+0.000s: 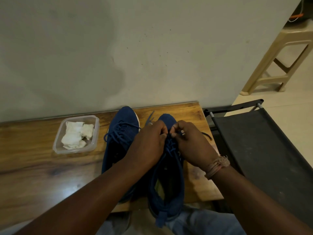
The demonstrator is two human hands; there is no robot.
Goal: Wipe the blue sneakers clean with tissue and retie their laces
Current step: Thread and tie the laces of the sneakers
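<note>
Both hands meet over the lacing of the right-hand sneaker [166, 184]. The left hand [149, 146] has its fingers curled inward and pinches the blue laces [169, 146] near the upper eyelets; the right hand [189, 143], likewise curled, pinches the same laces from the opposite side, fingertips nearly touching those of the left. A frayed thread band [217, 164] circles the right wrist. One dark lace end [207, 135] trails out to the right of the right hand.

The held sneaker lies with its long axis running away from the person: toe toward the wall [118, 48], heel and pull tab overhanging the near edge of the wooden table [33, 175]. The second sneaker [120, 133] lies just beside it on the left, parallel, toe also toward the wall, its laces loose across the upper; the left forearm covers its rear part.

Farther left on the table stands a clear plastic container [57, 145] holding crumpled white tissue [76, 135]. To the right of the table stands a dark fabric-topped rack [262, 150]; beyond it, a beige plastic stool [279, 65] rests on the tiled floor.
</note>
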